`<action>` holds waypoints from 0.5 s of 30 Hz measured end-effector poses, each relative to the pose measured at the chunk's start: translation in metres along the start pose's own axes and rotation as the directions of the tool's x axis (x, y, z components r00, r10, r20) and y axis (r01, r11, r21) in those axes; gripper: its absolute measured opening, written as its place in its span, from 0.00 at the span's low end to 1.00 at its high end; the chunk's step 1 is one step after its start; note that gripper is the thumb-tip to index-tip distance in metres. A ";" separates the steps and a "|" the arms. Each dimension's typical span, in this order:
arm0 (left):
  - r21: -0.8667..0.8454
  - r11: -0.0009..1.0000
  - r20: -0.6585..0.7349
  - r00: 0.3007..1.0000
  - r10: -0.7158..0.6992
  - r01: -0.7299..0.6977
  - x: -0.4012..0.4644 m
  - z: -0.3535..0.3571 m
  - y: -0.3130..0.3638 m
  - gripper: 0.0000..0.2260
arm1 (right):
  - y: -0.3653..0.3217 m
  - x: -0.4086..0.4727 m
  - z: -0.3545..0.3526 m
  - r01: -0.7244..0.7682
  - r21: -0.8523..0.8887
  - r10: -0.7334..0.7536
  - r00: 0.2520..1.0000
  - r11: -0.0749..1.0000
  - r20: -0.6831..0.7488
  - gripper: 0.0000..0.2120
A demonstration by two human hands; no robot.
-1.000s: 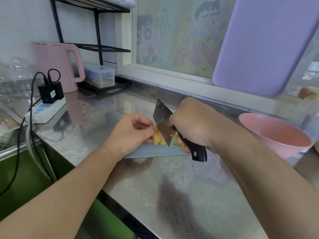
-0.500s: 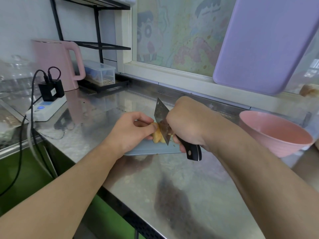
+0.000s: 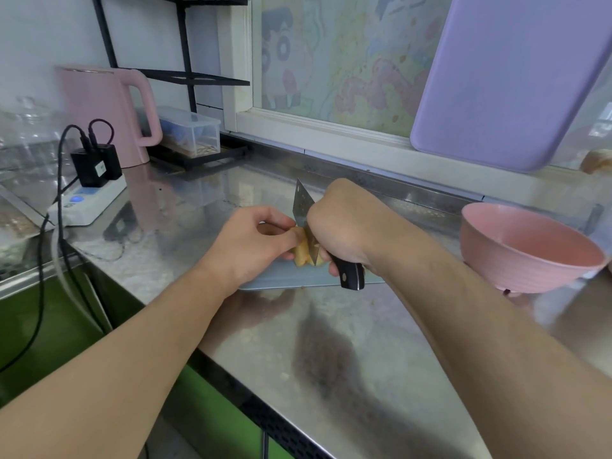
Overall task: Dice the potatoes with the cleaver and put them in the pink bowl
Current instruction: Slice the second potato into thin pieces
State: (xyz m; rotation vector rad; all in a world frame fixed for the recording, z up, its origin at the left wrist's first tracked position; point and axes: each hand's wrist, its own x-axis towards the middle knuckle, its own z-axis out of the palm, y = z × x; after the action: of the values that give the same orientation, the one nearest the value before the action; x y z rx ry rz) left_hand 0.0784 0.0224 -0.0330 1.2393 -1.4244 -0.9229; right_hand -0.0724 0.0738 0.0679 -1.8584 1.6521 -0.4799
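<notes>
Mid-frame, the left hand (image 3: 251, 246) pinches the potato (image 3: 299, 250) on the board (image 3: 281, 279) so it won't roll, while the right hand (image 3: 344, 223) grips the cleaver (image 3: 306, 223), blade down in it. The pink bowl (image 3: 526, 250) waits at right on the bench (image 3: 298, 342), close for scooping, I guess.

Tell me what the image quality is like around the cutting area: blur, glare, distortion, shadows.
Head view: the cleaver and potato are slightly soft; the steel counter shows hazy reflections and dark arm shadows; wide-angle distortion bends the window sill; the glass jar at far left is smeared.
</notes>
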 end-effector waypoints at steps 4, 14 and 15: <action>0.013 1.000 0.011 1.000 0.003 -0.004 0.001 0.000 -0.001 0.08 | 0.008 0.014 0.008 0.012 -0.022 -0.013 0.999 1.000 -0.031 0.16; 0.030 0.999 -0.002 1.000 0.015 -0.015 -0.004 0.000 0.004 0.08 | 0.013 0.015 0.024 0.150 -0.382 -0.194 0.978 0.912 -0.079 0.07; 0.024 1.000 -0.005 1.000 0.012 -0.012 -0.004 0.000 0.004 0.08 | 0.014 0.013 0.025 0.168 -0.428 -0.237 0.965 0.888 -0.113 0.09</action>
State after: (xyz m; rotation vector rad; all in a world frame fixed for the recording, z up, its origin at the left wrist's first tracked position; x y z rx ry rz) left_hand 0.0775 0.0269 -0.0299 1.2493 -1.4408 -0.8961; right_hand -0.0654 0.0654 0.0390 -2.3787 1.7797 -0.3943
